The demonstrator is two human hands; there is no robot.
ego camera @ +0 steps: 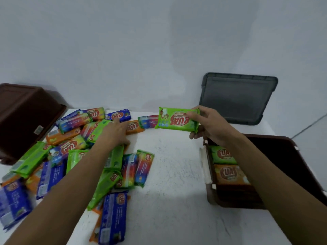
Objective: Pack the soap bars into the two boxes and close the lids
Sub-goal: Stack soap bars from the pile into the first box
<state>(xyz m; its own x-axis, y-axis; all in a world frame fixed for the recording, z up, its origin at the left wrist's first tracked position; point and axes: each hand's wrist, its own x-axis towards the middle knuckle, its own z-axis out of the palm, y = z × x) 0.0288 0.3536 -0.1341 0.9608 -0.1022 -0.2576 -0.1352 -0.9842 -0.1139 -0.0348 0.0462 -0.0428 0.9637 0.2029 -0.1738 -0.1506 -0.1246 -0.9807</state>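
My right hand (210,123) grips a green soap bar (176,119) by its right end, held in the air above the table, beyond the open brown box (221,200). That box holds a green bar (222,154) and an orange bar (230,174); my right arm hides the rest of its inside. My left hand (115,133) reaches flat over the pile of soap bars (76,152) at the left, fingers stretched toward an orange bar (134,127). A second brown box (23,117) lies tipped at the far left.
A dark grey lid (237,98) leans against the wall at the back right. The brown lid (286,160) of the right box hangs open behind my right arm. The white table (173,174) runs between the pile and the box. A pale wall stands close behind.
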